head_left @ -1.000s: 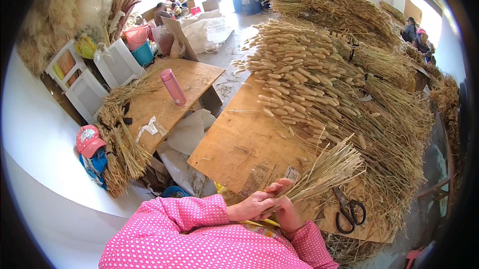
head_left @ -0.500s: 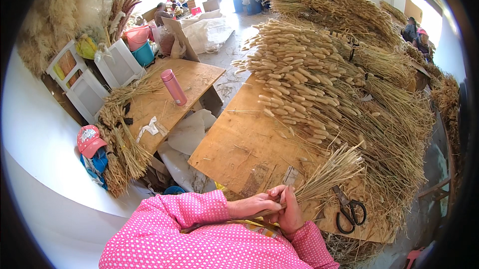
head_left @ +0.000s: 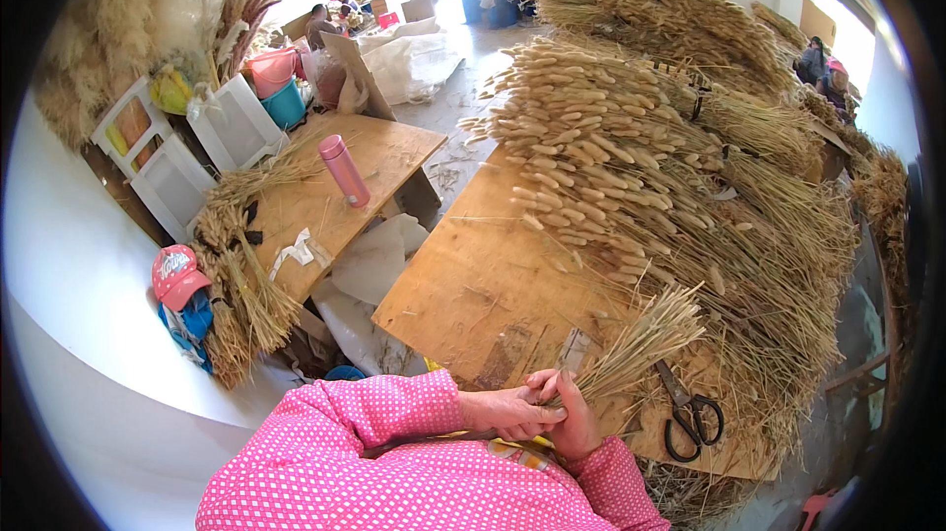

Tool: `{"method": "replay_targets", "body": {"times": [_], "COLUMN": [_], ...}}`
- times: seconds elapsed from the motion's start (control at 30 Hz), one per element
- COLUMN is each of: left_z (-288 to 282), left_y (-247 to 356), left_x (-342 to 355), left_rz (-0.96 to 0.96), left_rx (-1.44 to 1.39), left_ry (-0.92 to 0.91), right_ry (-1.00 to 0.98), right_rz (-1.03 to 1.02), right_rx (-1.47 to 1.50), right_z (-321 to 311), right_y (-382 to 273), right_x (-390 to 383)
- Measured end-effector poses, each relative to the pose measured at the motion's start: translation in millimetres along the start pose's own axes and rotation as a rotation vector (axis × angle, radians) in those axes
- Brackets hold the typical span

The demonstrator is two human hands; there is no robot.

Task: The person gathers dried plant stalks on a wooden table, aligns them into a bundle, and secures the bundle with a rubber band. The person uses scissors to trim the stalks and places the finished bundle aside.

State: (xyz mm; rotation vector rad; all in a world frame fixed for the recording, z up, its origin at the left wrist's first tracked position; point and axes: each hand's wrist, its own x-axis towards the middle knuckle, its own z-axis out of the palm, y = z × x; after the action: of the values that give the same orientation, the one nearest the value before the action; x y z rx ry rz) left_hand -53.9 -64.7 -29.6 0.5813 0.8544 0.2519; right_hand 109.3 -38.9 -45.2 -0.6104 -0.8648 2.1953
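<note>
Both my hands meet at the near edge of the wooden table, closed around a bundle of dried grass stems (head_left: 645,339). The cut stem ends fan out to the upper right. My left hand (head_left: 507,411) grips from the left, its fingers against the right hand. On the other side my right hand (head_left: 574,418) wraps the same bundle, thumb up. What lies between the palms is hidden. Black-handled scissors (head_left: 693,415) rest on the table just right of the bundle, apart from my hands.
A large heap of dried grass with fluffy heads (head_left: 611,157) covers the table's right side. Bare wooden tabletop (head_left: 473,285) shows left of it. Across a gap, a second table (head_left: 384,166) holds a pink bottle (head_left: 343,170) and grass bundles (head_left: 236,285). Several people work far back.
The bundle's fanned stem ends have shifted slightly left and down. My left hand has turned a little, its fingers now lower across the bundle. The scissors stay in place.
</note>
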Motion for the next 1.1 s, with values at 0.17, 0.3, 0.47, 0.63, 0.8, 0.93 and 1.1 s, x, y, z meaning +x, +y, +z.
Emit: {"method": "replay_targets", "body": {"times": [0.17, 0.3, 0.47, 0.63, 0.8, 0.93, 1.1], "left_z": [20, 18, 1, -17, -19, -13, 2], "left_y": [8, 12, 19, 25, 0, -21, -30], "left_x": [-12, -18, -41, -91, -75, -52, -34], "left_rz": [0.155, 0.241, 0.402, 0.288, 0.310, 0.345, 0.345], "left_rx": [0.245, 0.400, 0.470, 0.297, 0.148, 0.157, 0.139], "left_ry": [0.224, 0.251, 0.291, 0.494, 0.536, 0.440, 0.385], "right_ry": [-0.047, -0.100, -0.032, 0.271, 0.081, -0.032, 0.152], "right_rz": [0.025, -0.034, -0.166, -0.249, 0.055, -0.170, -0.167], "right_rx": [0.083, -0.075, -0.644, -1.425, -1.592, -1.416, -1.117], "right_z": [1, 4, -8, -26, -31, -33, -41], "right_y": [-4, -9, -27, -46, -27, 0, -6], "right_x": [-1, -1, -16, -57, -83, -84, -91]}}
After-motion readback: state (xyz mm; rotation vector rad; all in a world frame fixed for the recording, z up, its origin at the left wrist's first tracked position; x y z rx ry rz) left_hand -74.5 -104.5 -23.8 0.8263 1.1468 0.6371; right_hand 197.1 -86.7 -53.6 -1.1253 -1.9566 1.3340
